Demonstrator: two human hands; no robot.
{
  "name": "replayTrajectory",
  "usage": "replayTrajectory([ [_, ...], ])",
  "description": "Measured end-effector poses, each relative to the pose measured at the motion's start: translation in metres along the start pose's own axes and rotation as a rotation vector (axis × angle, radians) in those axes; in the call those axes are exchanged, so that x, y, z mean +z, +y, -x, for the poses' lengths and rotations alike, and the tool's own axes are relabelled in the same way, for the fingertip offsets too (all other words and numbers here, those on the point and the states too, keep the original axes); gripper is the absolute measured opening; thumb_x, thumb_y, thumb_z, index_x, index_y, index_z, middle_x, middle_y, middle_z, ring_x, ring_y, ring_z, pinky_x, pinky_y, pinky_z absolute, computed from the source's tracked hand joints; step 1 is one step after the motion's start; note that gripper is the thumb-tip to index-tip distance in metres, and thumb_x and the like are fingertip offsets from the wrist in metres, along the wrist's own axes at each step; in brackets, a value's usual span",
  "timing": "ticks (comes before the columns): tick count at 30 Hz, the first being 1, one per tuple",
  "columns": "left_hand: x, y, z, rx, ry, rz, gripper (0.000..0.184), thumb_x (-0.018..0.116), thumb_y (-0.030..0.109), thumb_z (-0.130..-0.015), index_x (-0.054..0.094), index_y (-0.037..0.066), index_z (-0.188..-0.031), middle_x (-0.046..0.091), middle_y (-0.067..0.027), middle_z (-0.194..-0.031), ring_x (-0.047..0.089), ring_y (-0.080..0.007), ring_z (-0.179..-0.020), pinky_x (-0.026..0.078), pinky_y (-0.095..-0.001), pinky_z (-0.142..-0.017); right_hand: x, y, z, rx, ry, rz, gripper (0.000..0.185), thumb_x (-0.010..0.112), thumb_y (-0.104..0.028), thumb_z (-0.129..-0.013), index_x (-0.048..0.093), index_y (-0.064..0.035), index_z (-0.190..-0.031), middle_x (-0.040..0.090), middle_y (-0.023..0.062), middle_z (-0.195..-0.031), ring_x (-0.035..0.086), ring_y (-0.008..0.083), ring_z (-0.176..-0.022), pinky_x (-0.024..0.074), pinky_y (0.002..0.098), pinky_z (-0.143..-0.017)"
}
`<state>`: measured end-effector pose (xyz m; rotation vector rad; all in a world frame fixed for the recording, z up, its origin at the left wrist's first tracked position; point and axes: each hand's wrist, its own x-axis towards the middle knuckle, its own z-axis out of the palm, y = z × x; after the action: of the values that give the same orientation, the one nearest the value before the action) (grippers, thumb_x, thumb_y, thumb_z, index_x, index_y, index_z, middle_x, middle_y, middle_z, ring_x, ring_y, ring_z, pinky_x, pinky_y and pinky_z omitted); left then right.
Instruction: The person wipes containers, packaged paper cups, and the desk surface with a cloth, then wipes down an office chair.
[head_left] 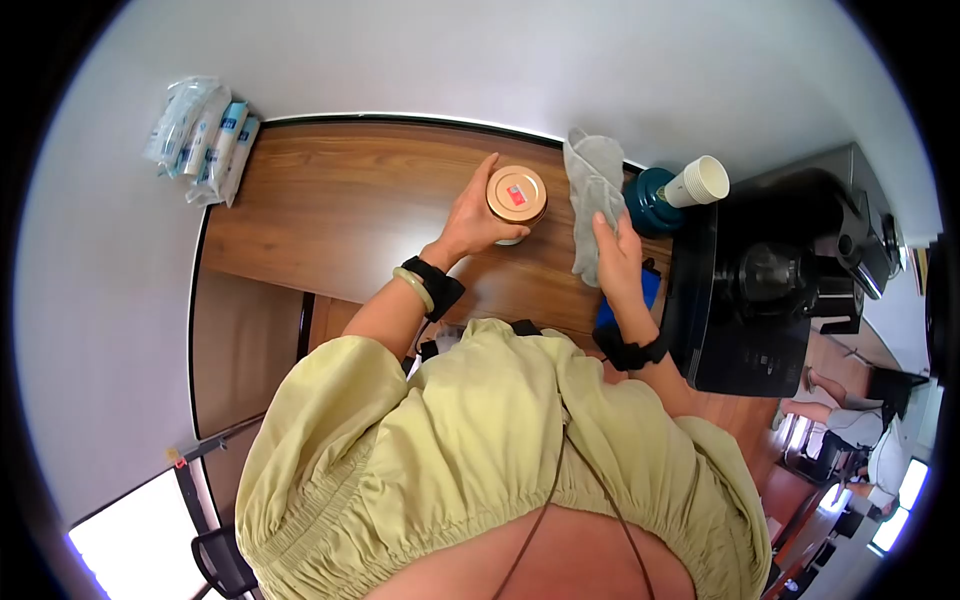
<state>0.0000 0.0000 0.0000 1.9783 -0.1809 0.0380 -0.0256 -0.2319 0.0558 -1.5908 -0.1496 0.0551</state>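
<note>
My left hand (472, 218) is wrapped round a jar (517, 194) with a copper-coloured lid and a small red label on top. The jar is over the wooden counter; its lower part is mostly hidden under the lid and my fingers. To the right, a grey cloth (592, 180) lies bunched near the wall. Its right edge is pinched between the thumb and fingers of my right hand (621, 258). Just beyond that hand is a dark teal round container (652, 202), with a stack of paper cups (697, 183) beside it.
A black coffee machine (770, 290) with a glass pot takes up the right end. Plastic-wrapped packs of cups (205, 140) are at the far left of the wooden counter (340, 190). Something blue (648, 288) lies behind my right wrist. Another person (850, 425) sits at the lower right.
</note>
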Motion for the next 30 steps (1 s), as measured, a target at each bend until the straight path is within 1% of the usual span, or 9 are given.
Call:
replayTrajectory([
  [6, -0.004, -0.012, 0.013, -0.003, 0.043, 0.12, 0.116, 0.091, 0.021, -0.056, 0.024, 0.001, -0.148, 0.052, -0.0192, -0.134, 0.052, -0.0311, -0.124, 0.043, -0.0374, -0.104, 0.039, -0.003, -0.007, -0.393, -0.085, 0.643, 0.049, 0.053, -0.009, -0.089, 0.046, 0.0036, -0.136, 0.037, 0.024, -0.147, 0.036, 0.0417, -0.134, 0.0309, 0.0457, -0.11],
  [12, 0.01, -0.053, 0.018, -0.108, -0.079, 0.727, 0.075, 0.078, 0.017, -0.078, 0.039, 0.003, -0.141, 0.051, -0.0128, -0.136, 0.05, -0.0221, -0.125, 0.043, -0.0376, -0.103, 0.06, 0.013, 0.004, -0.495, -0.469, 0.976, 0.057, 0.06, -0.009, -0.081, 0.049, -0.0058, -0.136, 0.039, 0.0077, -0.15, 0.033, 0.0337, -0.139, 0.035, 0.0439, -0.1],
  [15, 0.015, -0.06, 0.014, -0.143, -0.021, 0.744, 0.067, 0.076, 0.016, -0.079, 0.044, 0.005, -0.137, 0.051, -0.0115, -0.136, 0.052, -0.0214, -0.122, 0.045, -0.0371, -0.102, 0.074, 0.018, -0.014, -0.487, -0.544, 1.034, 0.059, 0.06, -0.011, -0.083, 0.046, -0.0097, -0.14, 0.036, 0.0073, -0.152, 0.029, 0.029, -0.143, 0.0342, 0.0428, -0.1],
  [16, 0.01, -0.065, 0.016, 0.196, 0.036, 0.113, 0.073, 0.078, 0.013, -0.077, 0.041, 0.005, -0.139, 0.052, -0.0118, -0.135, 0.054, -0.0211, -0.12, 0.046, -0.0369, -0.1, 0.077, 0.018, -0.022, -0.449, -0.549, 1.036, 0.058, 0.059, -0.012, -0.084, 0.046, -0.0099, -0.14, 0.036, 0.0075, -0.152, 0.028, 0.029, -0.143, 0.0343, 0.0434, -0.1],
  [19, 0.01, -0.053, 0.011, -0.177, 0.02, 0.559, 0.084, 0.083, 0.014, -0.071, 0.037, 0.005, -0.14, 0.054, -0.0129, -0.132, 0.055, -0.0221, -0.119, 0.046, -0.0362, -0.1, 0.078, 0.02, -0.042, -0.331, -0.473, 1.038, 0.057, 0.058, -0.014, -0.086, 0.044, -0.0096, -0.141, 0.035, 0.0081, -0.152, 0.027, 0.0296, -0.144, 0.035, 0.044, -0.1],
  [25, 0.003, -0.031, 0.004, -0.107, 0.091, 0.297, 0.1, 0.091, 0.017, -0.059, 0.034, 0.004, -0.141, 0.056, -0.013, -0.129, 0.055, -0.0242, -0.118, 0.045, -0.035, -0.1, 0.068, 0.031, -0.025, -0.302, -0.322, 1.057, 0.056, 0.058, -0.013, -0.086, 0.046, -0.0065, -0.139, 0.036, 0.008, -0.151, 0.028, 0.0293, -0.143, 0.0379, 0.041, -0.094],
  [26, 0.006, -0.031, 0.006, -0.041, 0.119, 0.219, 0.086, 0.083, 0.021, -0.072, 0.034, 0.004, -0.141, 0.054, -0.0141, -0.131, 0.054, -0.0254, -0.119, 0.046, -0.0358, -0.101, 0.069, 0.031, -0.016, -0.332, -0.3, 1.091, 0.056, 0.059, -0.012, -0.085, 0.047, -0.006, -0.139, 0.037, 0.0077, -0.151, 0.028, 0.0288, -0.143, 0.0386, 0.0405, -0.093],
  [29, 0.023, -0.095, 0.007, -0.464, -0.012, 1.524, 0.067, 0.068, 0.026, -0.088, 0.035, 0.005, -0.143, 0.052, -0.015, -0.133, 0.053, -0.0258, -0.121, 0.045, -0.0368, -0.102, 0.083, 0.014, -0.004, -0.405, -0.55, 1.075, 0.061, 0.062, -0.008, -0.081, 0.046, -0.0079, -0.14, 0.036, 0.0085, -0.152, 0.028, 0.0305, -0.143, 0.0363, 0.0414, -0.097],
  [30, 0.029, -0.11, 0.011, -0.288, -0.064, 1.105, 0.062, 0.062, 0.027, -0.092, 0.035, 0.005, -0.143, 0.051, -0.0148, -0.135, 0.052, -0.0261, -0.122, 0.045, -0.0376, -0.102, 0.09, 0.018, -0.01, -0.498, -0.499, 1.083, 0.057, 0.063, -0.01, -0.08, 0.051, -0.0088, -0.135, 0.041, 0.0075, -0.147, 0.035, 0.0295, -0.138, 0.0371, 0.0426, -0.094],
])
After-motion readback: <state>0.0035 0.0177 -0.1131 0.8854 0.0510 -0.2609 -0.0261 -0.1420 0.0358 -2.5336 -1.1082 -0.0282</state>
